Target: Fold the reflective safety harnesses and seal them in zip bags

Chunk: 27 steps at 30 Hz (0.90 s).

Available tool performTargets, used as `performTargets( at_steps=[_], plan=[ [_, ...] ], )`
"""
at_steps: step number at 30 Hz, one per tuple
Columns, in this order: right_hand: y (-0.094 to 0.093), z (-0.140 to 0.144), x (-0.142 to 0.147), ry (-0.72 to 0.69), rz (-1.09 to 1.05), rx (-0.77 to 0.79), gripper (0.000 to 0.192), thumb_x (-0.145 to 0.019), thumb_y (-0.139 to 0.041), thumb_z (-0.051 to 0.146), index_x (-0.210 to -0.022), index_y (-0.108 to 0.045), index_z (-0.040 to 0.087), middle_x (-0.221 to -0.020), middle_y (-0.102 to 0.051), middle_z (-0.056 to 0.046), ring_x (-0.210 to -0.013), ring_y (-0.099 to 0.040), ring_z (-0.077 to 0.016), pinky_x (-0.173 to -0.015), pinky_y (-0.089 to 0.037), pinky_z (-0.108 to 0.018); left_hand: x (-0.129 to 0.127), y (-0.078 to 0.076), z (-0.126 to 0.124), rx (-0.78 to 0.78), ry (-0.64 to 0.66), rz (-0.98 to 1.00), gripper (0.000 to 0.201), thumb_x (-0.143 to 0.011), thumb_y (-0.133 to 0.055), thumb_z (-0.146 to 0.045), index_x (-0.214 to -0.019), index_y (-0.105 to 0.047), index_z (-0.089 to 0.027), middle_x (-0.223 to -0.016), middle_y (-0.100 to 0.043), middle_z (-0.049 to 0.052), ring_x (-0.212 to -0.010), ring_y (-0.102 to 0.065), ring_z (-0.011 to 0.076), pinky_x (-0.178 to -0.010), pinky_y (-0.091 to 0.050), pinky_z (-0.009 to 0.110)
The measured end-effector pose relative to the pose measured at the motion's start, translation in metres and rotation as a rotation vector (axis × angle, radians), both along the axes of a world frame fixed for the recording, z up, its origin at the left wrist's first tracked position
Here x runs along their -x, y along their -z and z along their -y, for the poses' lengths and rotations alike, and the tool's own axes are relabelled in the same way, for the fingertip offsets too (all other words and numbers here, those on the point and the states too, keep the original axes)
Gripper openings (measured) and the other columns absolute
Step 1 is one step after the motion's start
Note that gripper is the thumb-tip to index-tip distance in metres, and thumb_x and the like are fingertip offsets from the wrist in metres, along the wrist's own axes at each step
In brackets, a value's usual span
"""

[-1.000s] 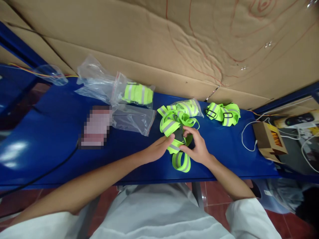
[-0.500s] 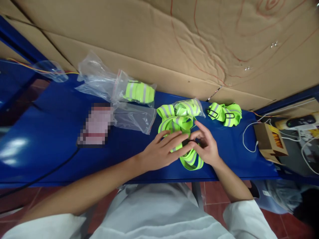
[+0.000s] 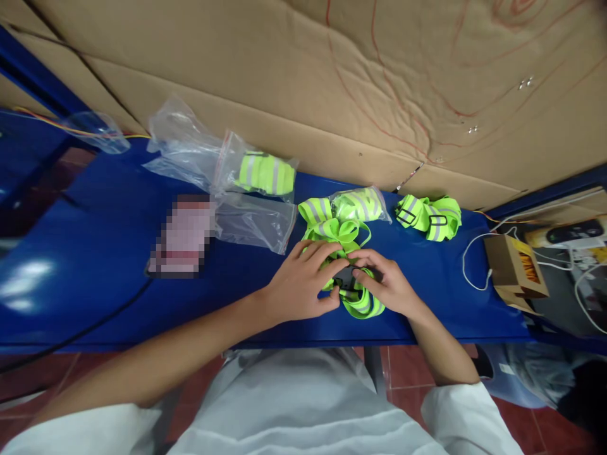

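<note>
Neon-yellow reflective strap [image 3: 342, 235] lies bunched on a blue table [image 3: 95, 253]. The left hand [image 3: 303, 284] curls over its near end, fingers bent and pressing down. The right hand [image 3: 386, 284] pinches the strap's black buckle [image 3: 348, 277] between thumb and fingertips, touching the left.
</note>
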State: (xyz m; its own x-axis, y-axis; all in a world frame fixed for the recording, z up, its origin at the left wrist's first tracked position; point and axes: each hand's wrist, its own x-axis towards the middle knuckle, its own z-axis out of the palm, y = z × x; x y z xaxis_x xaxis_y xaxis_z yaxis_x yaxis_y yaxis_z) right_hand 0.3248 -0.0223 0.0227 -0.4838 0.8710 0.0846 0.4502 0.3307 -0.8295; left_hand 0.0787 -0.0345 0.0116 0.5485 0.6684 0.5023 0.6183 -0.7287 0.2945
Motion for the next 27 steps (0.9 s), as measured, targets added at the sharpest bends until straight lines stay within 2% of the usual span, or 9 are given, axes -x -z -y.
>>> performTargets(
  at_steps=[4, 10, 12, 14, 18, 20, 22, 25, 27],
  plan=[
    [0.003, 0.003, 0.003, 0.049, -0.075, 0.023, 0.026, -0.101, -0.067, 0.030, -0.126, -0.063, 0.023, -0.096, -0.074, -0.001, -0.087, -0.074, -0.0129, -0.078, -0.056, -0.024, 0.000, -0.001, 0.000, -0.099, -0.005, -0.121, 0.028, -0.099, -0.058, -0.022, -0.125, -0.066, -0.017, -0.124, -0.072, 0.012, -0.112, -0.068, 0.0289, -0.101, -0.049, 0.048],
    [0.002, 0.003, 0.008, -0.008, -0.021, -0.021, 0.030, -0.100, -0.069, 0.036, -0.126, -0.066, 0.022, -0.102, -0.074, -0.004, -0.093, -0.073, -0.0155, -0.083, -0.057, -0.027, 0.002, 0.004, 0.006, -0.221, 0.002, -0.221, 0.018, -0.104, -0.055, -0.017, -0.119, -0.064, -0.013, -0.104, -0.076, 0.009, -0.091, -0.072, 0.0226, -0.078, -0.052, 0.037],
    [0.000, 0.003, 0.010, -0.063, 0.058, -0.056, 0.025, -0.099, -0.071, 0.039, -0.116, -0.069, 0.021, -0.097, -0.074, -0.004, -0.087, -0.071, -0.0155, -0.079, -0.055, -0.027, 0.002, 0.005, 0.007, -0.263, 0.017, -0.229, 0.017, -0.105, -0.054, -0.017, -0.116, -0.065, -0.011, -0.099, -0.075, 0.008, -0.087, -0.072, 0.0221, -0.076, -0.053, 0.036],
    [0.001, 0.002, 0.012, -0.103, 0.116, -0.070, 0.022, -0.102, -0.067, 0.040, -0.095, -0.068, 0.020, -0.084, -0.068, -0.001, -0.076, -0.064, -0.0136, -0.071, -0.049, -0.026, 0.001, 0.006, 0.007, -0.262, 0.017, -0.234, 0.016, -0.105, -0.054, -0.021, -0.109, -0.066, -0.011, -0.092, -0.074, 0.008, -0.081, -0.072, 0.0222, -0.072, -0.052, 0.036],
    [0.005, -0.001, 0.014, -0.080, 0.131, -0.054, 0.043, -0.107, -0.055, 0.043, -0.070, -0.052, 0.020, -0.064, -0.047, 0.004, -0.061, -0.048, -0.0103, -0.061, -0.038, -0.026, -0.002, 0.007, 0.006, -0.235, 0.024, -0.281, 0.019, -0.104, -0.054, -0.023, -0.091, -0.065, -0.015, -0.082, -0.071, 0.007, -0.073, -0.069, 0.0229, -0.066, -0.049, 0.037],
    [0.004, -0.004, 0.013, -0.066, 0.123, -0.023, 0.047, -0.106, -0.055, 0.047, -0.068, -0.052, 0.019, -0.063, -0.046, 0.004, -0.060, -0.047, -0.0100, -0.059, -0.036, -0.025, -0.002, 0.006, 0.004, -0.187, 0.030, -0.280, 0.018, -0.104, -0.056, -0.025, -0.093, -0.066, -0.015, -0.084, -0.071, 0.007, -0.075, -0.070, 0.0226, -0.067, -0.049, 0.037],
    [-0.001, -0.008, 0.009, -0.067, 0.100, 0.024, 0.046, -0.105, -0.056, 0.050, -0.072, -0.059, 0.018, -0.065, -0.053, 0.003, -0.062, -0.051, -0.0107, -0.060, -0.040, -0.025, 0.001, 0.003, 0.000, -0.074, 0.053, -0.216, 0.015, -0.104, -0.060, -0.028, -0.104, -0.068, -0.016, -0.093, -0.074, 0.007, -0.082, -0.073, 0.0226, -0.072, -0.051, 0.035],
    [-0.014, -0.012, -0.004, -0.111, 0.032, 0.043, 0.037, -0.103, -0.061, 0.049, -0.087, -0.071, 0.018, -0.077, -0.069, -0.001, -0.070, -0.062, -0.0138, -0.066, -0.050, -0.025, 0.012, -0.010, -0.008, 0.231, 0.107, 0.038, 0.024, -0.104, -0.063, -0.031, -0.126, -0.068, -0.023, -0.111, -0.078, 0.005, -0.097, -0.075, 0.0205, -0.083, -0.056, 0.031],
    [-0.021, -0.012, -0.020, -0.094, -0.030, 0.004, 0.029, -0.101, -0.066, 0.046, -0.096, -0.076, 0.019, -0.087, -0.075, -0.003, -0.077, -0.069, -0.0162, -0.072, -0.055, -0.027, 0.025, -0.024, -0.012, 0.427, 0.095, 0.269, 0.028, -0.103, -0.065, -0.034, -0.129, -0.069, -0.026, -0.118, -0.079, 0.003, -0.102, -0.076, 0.0192, -0.089, -0.058, 0.030]
  ],
)
